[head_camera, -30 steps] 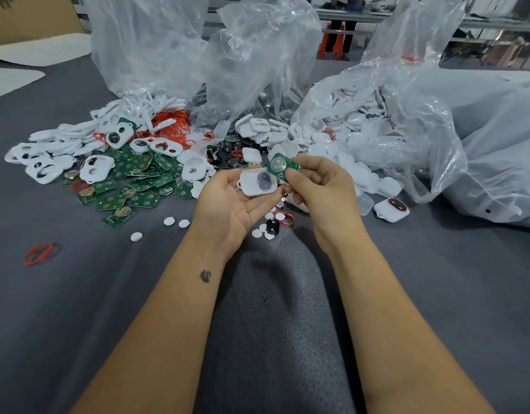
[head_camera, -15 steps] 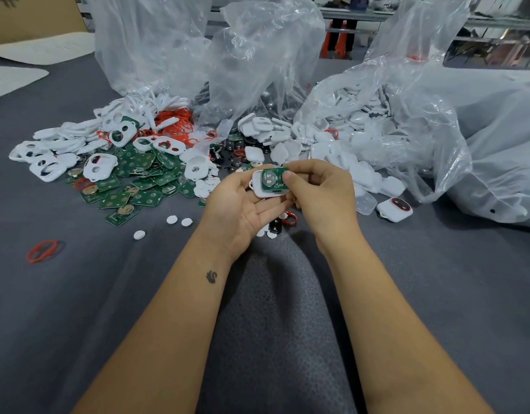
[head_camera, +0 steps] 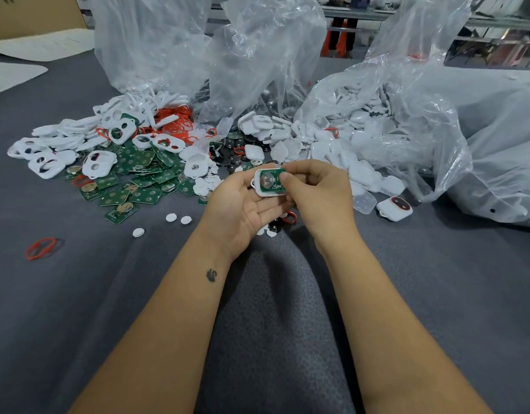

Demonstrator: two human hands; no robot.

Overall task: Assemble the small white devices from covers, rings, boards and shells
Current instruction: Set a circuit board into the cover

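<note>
Your small green circuit board with its silver coin cell (head_camera: 271,181) lies inside the rounded white plastic shell (head_camera: 259,174) at the centre of the frame, long axis running left to right, cell toward the left end. The board looks nearly flush with the shell rim; whether it is fully seated I cannot tell. Your right hand (head_camera: 319,192) comes in from the right, fingertips pinching the board's right edge. Your left hand (head_camera: 242,201) cradles the shell from the lower left, palm up, fingers curled under it. Pressing down likely falls to the right hand. Loose green boards (head_camera: 138,174) and white covers (head_camera: 96,162) are heaped at the left on the grey table (head_camera: 78,294); one finished white device (head_camera: 395,208) sits at the right.
</note>
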